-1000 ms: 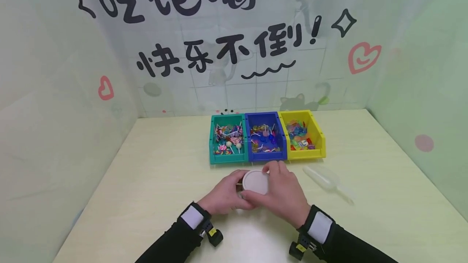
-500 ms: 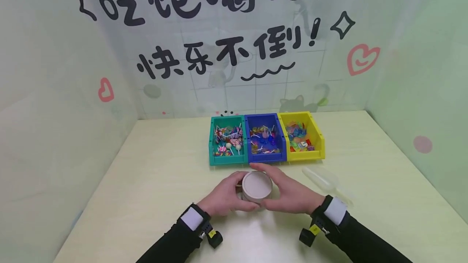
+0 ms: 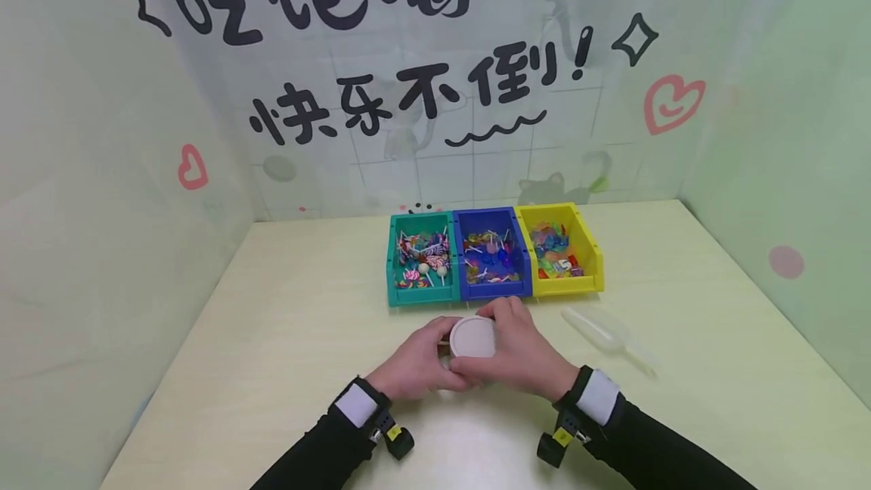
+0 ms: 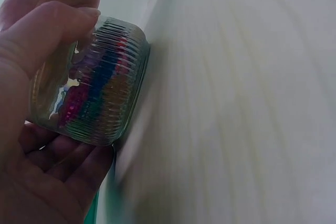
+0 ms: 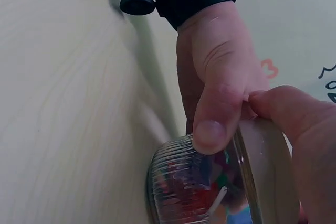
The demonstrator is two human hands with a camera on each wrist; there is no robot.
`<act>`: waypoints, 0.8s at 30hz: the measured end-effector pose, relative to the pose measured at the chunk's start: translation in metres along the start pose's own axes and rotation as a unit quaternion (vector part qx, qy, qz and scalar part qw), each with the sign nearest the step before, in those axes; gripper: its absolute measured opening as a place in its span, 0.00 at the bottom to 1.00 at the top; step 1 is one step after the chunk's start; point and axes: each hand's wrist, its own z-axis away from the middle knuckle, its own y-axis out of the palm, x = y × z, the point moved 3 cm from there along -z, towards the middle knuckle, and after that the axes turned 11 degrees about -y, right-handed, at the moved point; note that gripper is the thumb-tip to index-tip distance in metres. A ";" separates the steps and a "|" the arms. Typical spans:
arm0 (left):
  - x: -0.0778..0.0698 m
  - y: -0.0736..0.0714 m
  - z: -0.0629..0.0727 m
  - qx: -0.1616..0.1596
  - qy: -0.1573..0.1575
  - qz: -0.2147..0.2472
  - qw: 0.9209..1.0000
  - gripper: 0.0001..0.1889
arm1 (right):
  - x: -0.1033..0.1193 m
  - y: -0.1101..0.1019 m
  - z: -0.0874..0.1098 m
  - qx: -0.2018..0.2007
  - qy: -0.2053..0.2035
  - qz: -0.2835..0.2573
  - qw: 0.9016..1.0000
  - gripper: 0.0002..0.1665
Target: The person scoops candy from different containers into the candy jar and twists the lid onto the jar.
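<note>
A short ribbed clear glass jar (image 4: 105, 85) holds colourful small pieces, and a white stick shows through its side in the right wrist view. A pale round lid (image 3: 469, 336) sits on it. My left hand (image 3: 416, 361) wraps the jar body from the left, its thumb (image 5: 210, 135) on the near side of the glass and its fingers on the far side. From the right, my right hand (image 3: 522, 352) grips the lid at its edge, thumb at the near side and fingers at the far side. In the head view the hands mostly hide the glass.
Behind the hands stand joined green (image 3: 425, 296), blue (image 3: 495, 291) and yellow (image 3: 570, 287) bins holding small lollipops and colourful pieces. A clear plastic item with a narrow neck (image 3: 605, 331) lies to the right on the pale wooden table (image 3: 306, 286).
Half a second ago my right hand had its fingers spread round the lid's side; now they close over its edge again. The left hand has kept its hold on the jar.
</note>
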 end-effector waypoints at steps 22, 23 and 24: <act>0.014 0.011 0.002 0.003 0.003 0.020 1.000 0.39 | -0.004 0.020 0.009 -0.036 0.049 -0.031 0.998 0.54; 0.015 0.012 0.002 0.005 0.003 0.023 1.000 0.40 | -0.004 0.020 0.010 -0.036 0.048 -0.031 0.998 0.54; 0.016 0.013 0.003 0.008 0.003 0.027 1.000 0.40 | -0.004 0.021 0.011 -0.034 0.046 -0.030 0.998 0.55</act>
